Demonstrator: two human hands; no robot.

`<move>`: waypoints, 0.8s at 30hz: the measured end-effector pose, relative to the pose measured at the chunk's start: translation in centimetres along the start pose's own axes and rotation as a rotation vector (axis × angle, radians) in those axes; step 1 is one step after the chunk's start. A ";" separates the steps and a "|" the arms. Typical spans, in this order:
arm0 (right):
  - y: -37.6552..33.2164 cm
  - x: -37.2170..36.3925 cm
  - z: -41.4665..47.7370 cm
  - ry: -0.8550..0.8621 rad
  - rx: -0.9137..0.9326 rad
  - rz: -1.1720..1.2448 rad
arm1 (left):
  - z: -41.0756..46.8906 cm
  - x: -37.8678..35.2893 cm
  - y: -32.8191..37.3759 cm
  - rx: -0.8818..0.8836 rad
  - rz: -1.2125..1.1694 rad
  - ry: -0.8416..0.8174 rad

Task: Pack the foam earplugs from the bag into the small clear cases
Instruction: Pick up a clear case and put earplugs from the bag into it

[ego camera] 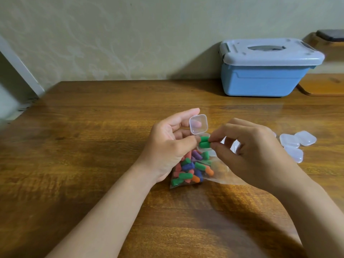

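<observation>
My left hand point(167, 146) holds a small clear case point(198, 124) with its lid flipped up, above the middle of the wooden table point(93, 146). Two green earplugs point(204, 142) lie side by side in the case's base. My right hand point(249, 155) pinches the earplugs' right ends with thumb and forefinger. Under both hands lies a clear plastic bag point(191, 172) filled with several green, blue, purple, red and orange foam earplugs. Several closed clear cases point(296, 144) lie on the table to the right of my right hand.
A blue storage box with a grey lid point(268, 67) stands at the table's back right, against the wall. A wooden board point(323, 86) lies right of it. The table's left edge runs near a white frame point(18, 67).
</observation>
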State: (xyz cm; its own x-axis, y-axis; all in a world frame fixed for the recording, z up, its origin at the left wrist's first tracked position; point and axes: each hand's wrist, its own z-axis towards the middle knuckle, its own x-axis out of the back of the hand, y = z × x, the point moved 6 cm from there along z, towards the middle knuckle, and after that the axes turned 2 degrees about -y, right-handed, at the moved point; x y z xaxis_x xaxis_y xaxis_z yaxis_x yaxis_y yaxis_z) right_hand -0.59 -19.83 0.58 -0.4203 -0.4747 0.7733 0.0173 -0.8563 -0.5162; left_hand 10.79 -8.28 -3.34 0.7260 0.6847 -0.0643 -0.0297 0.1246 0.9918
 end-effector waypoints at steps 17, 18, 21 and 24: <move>0.9 -0.1 -0.1 -0.006 -0.157 0.146 | -0.1 -0.1 0.3 -0.030 -0.020 -0.007; 1.0 -0.1 -0.2 -0.018 -0.180 0.190 | -0.1 0.0 0.3 -0.034 -0.016 -0.006; 1.2 -0.1 -0.2 -0.031 -0.236 0.333 | -0.1 0.1 0.3 -0.047 -0.007 -0.003; 1.4 -0.1 -0.2 -0.069 -0.249 0.397 | -0.1 0.0 0.3 -0.063 0.000 -0.011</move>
State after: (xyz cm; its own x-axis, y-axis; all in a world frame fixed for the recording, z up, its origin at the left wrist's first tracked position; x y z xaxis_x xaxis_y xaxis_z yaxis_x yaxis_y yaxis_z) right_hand -0.75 -20.93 -0.28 -0.3635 -0.7750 0.5170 -0.0575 -0.5353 -0.8427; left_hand 10.73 -8.14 -3.04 0.7334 0.6769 -0.0629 -0.0728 0.1702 0.9827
